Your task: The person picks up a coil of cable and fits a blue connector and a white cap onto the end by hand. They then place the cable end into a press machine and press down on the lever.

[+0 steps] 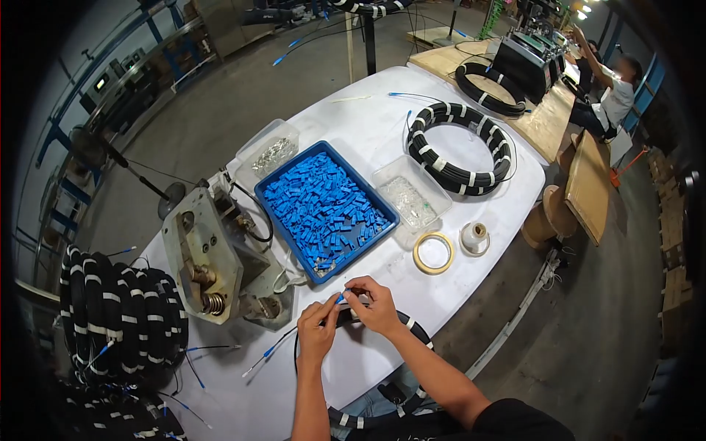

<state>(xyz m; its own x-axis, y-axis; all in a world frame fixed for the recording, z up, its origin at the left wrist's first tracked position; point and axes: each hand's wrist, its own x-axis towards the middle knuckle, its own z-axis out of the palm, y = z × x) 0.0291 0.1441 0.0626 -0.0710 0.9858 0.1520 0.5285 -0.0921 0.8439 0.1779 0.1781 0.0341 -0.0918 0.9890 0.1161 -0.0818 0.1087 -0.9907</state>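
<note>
Our left hand (318,328) and right hand (373,306) pinch a small blue connector (340,298) between the fingertips, over the smooth white counter (471,228). Near them sits a rectangular blue plastic tray (393,220) of glossy blue housings (323,198), with a metal press (202,257) to the left.

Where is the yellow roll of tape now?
In the head view, the tape roll lies on the table, right of the blue tray, beside the white spool.

Bright blue pieces (323,202), darker blue tray (392,218), black coil banded white (460,149)
</note>
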